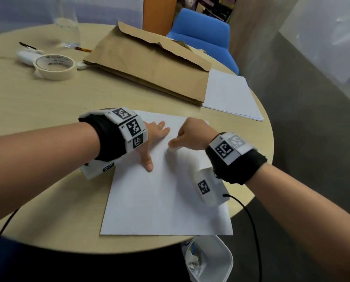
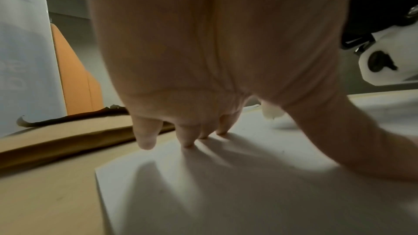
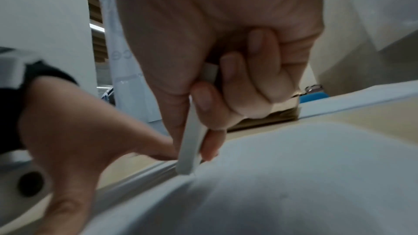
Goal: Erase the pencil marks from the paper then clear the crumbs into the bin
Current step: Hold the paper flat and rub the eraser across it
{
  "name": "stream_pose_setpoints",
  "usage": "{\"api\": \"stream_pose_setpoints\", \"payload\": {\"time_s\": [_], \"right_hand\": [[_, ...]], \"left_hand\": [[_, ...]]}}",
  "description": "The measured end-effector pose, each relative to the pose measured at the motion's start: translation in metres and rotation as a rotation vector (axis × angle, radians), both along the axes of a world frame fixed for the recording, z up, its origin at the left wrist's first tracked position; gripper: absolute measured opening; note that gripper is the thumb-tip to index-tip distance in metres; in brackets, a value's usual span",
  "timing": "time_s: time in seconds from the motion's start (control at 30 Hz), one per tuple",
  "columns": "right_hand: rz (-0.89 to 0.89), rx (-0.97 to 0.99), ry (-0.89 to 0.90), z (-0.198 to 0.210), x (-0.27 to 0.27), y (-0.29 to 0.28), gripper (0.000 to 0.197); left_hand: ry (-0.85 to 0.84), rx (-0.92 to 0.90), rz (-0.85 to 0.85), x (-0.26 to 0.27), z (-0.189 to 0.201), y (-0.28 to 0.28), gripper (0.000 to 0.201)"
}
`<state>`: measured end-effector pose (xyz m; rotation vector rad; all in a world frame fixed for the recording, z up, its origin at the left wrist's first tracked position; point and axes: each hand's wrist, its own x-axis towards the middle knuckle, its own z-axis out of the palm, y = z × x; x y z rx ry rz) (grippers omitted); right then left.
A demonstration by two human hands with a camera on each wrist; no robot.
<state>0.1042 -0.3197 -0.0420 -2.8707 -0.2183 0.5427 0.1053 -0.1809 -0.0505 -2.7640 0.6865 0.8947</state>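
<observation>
The plain white paper sheet [image 1: 166, 200] lies flat under the splayed left hand [image 1: 155, 137]. The right hand [image 1: 194, 135] pinches a white block eraser [image 3: 192, 142] on end; only the right wrist view shows its full length.

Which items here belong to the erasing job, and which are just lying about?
In use: sheet of paper, eraser in the right hand, left hand pressing the sheet, bin.
Lying about: tape roll, brown envelope, paper stack, pencil.

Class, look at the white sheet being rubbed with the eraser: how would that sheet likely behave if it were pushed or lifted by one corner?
The sheet looks thin and lies flat on the table, so it would probably slide easily. That is likely why the left hand presses it flat while the right hand works the eraser. Lifted by a corner, it would probably droop.
</observation>
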Motion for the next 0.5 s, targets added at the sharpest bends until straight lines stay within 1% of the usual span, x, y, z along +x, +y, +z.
{"api": "stream_pose_setpoints", "payload": {"time_s": [0.03,0.1,0.17,0.23,0.3,0.4,0.43,0.5], "right_hand": [[0.014,-0.049,-0.02,-0.003,0.001,0.001,0.041],[-0.019,-0.16,-0.054,0.0,0.001,-0.011,0.037],[-0.065,-0.254,-0.059,0.007,0.0,-0.029,0.035],[-0.078,-0.323,-0.065,0.015,0.0,-0.034,0.034],[-0.055,-0.31,-0.064,0.015,0.004,-0.022,0.036],[-0.021,-0.186,-0.015,0.006,0.009,0.0,0.038],[-0.028,-0.194,-0.003,0.006,0.008,-0.002,0.038],[-0.068,-0.274,0.001,0.011,0.005,-0.017,0.037]], "left_hand": [[0.006,-0.001,0.001,0.0,-0.001,0.0,0.123],[0.019,-0.007,0.007,0.001,-0.004,-0.001,0.123],[0.029,-0.028,0.005,0.001,-0.005,-0.002,0.122],[0.027,-0.044,-0.002,0.001,-0.006,-0.004,0.122],[0.021,-0.036,-0.009,0.002,-0.006,-0.005,0.123],[0.011,-0.012,-0.012,0.002,-0.008,-0.005,0.123],[0.007,-0.006,-0.012,0.002,-0.009,-0.005,0.123],[0.002,-0.006,-0.012,0.002,-0.01,-0.005,0.123]]}}
